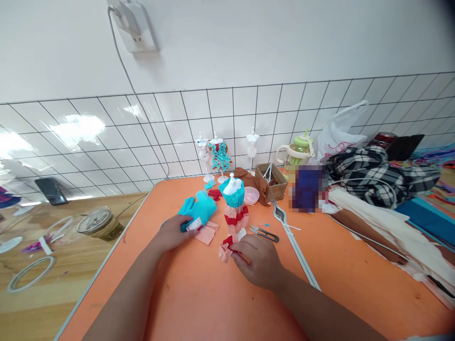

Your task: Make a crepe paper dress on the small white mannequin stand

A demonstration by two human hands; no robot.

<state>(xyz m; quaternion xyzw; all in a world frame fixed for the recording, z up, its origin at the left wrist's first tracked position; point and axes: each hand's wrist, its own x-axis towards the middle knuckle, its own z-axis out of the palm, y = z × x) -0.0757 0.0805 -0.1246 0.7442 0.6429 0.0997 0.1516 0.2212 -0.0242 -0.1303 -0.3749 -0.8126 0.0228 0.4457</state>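
Note:
A small white mannequin point(233, 185) stands on the orange table point(199, 293), dressed in teal, red and pink crepe paper. My right hand point(256, 259) rests just in front of it, fingers pinched on a small piece of pink and red paper point(225, 251) at the skirt's lower edge. My left hand point(173, 232) lies to the left, holding a small white glue tube point(194, 224) against a bundle of teal crepe paper point(199, 209). A pink paper piece point(208, 233) lies between the hands. Thread snips point(265, 233) lie just right of the mannequin.
Three more mannequins point(219, 156) stand by the tiled wall, one in teal paper. A cardboard box point(272, 181), pink dish point(251, 195), green-lidded bottle point(297, 150), plaid cloth point(373, 175) and paper rolls point(384, 227) crowd the right. A jar point(99, 223) and tape ring point(31, 273) sit on the left wooden table.

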